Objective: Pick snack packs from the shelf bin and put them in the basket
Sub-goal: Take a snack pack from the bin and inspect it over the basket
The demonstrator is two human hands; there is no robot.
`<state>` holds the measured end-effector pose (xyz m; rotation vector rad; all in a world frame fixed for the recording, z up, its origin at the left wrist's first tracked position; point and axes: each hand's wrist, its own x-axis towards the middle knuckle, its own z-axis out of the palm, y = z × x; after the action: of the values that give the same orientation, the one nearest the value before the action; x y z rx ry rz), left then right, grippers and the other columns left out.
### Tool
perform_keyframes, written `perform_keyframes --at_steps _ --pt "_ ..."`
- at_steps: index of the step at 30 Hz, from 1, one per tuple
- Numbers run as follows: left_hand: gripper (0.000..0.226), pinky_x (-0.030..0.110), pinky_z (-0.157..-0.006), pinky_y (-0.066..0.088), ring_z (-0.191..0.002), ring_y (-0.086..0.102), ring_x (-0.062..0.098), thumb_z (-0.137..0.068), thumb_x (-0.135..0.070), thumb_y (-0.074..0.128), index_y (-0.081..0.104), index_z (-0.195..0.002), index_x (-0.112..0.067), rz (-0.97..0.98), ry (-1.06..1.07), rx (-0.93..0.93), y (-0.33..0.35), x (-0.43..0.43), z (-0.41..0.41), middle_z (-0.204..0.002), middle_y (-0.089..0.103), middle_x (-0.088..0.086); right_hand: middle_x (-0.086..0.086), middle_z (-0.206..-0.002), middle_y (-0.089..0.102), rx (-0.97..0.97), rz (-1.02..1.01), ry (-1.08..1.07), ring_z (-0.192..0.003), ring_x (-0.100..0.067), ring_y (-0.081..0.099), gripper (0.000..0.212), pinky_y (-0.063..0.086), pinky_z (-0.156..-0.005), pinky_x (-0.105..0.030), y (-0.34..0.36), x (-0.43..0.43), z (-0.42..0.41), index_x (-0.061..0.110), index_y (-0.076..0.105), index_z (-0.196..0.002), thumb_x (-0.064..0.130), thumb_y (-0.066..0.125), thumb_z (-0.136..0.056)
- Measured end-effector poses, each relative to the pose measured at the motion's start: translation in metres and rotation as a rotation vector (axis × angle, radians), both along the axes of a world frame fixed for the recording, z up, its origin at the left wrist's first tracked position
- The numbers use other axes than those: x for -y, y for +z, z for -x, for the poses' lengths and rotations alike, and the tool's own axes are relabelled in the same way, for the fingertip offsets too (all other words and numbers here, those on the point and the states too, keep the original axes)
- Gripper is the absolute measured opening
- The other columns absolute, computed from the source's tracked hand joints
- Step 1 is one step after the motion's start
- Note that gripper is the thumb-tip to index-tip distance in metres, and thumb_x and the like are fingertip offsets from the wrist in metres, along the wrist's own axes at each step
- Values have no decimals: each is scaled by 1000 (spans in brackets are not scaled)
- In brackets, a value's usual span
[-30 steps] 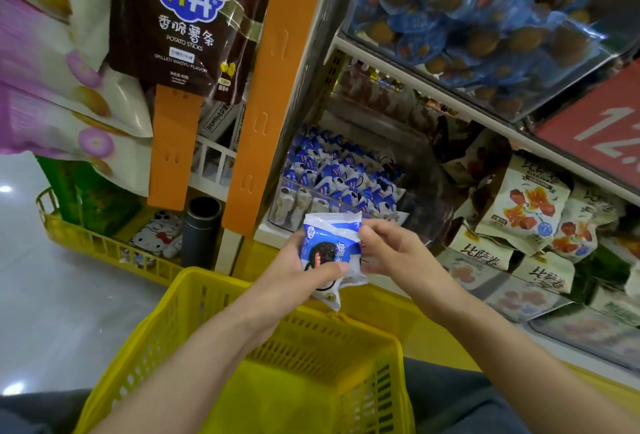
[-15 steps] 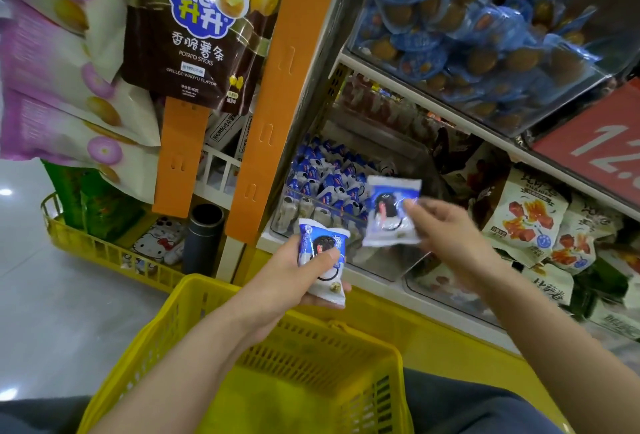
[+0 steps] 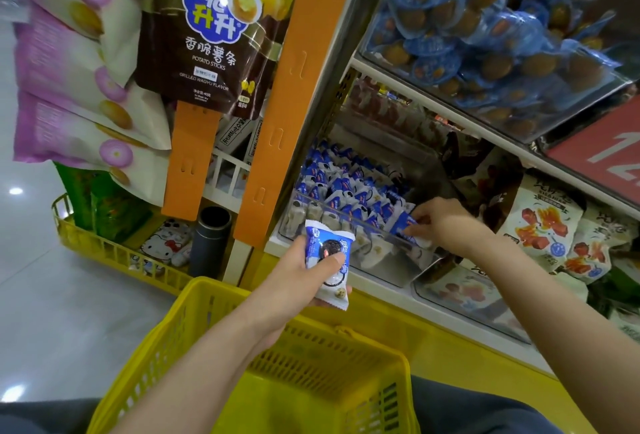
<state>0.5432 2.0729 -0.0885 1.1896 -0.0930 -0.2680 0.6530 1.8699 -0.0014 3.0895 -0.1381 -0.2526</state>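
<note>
- On the brown bag (image 3: 211,52) hanging at the shelf end, I read "脆升升" on a blue badge, with "香脆薯条", "POTATO STICKS" and "GRILLED WAGYU FLAVOR" in white beneath.
- The red sign (image 3: 602,153) at the right edge showed a white "1"; the frame cut off what followed.
- Print on the nearest blue-and-white snack pack (image 3: 327,260) was too blurred for me to read.
</note>
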Motion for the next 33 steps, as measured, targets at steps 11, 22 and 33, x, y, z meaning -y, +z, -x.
perform_keyframes --at_steps 11,22,33 --pt "20 33 -81 57 -87 70 14 -91 -23 55 48 -107 -32 -34 8 8 2 0 1 -102 68 0 -12 -88 64 40 -297 -9 -62 -9 48 25 39 -54 -20 -37 0 -24 6 67 -87 29 59 -89" --pt "24 38 -88 54 -92 68 11 -88 -28 59 52 -110 -35 -61 -16 -20 -6 6 1 -100 70 -5 -7 -128 55 79 -402 82 -104 -13 52 46 36 -87 -23 -28 -13 7 12 49 -129 42 36 -97" --pt "30 8 -64 48 -74 63 -8 -83 0 62 56 -97 -26 -214 98 58 -22 13 4 -91 67 -10 5 -78 66 164 -1081 292 -67 -5 57 9 49 -67 -28 -84 -44 90 28 62 -87 19 62 -86"
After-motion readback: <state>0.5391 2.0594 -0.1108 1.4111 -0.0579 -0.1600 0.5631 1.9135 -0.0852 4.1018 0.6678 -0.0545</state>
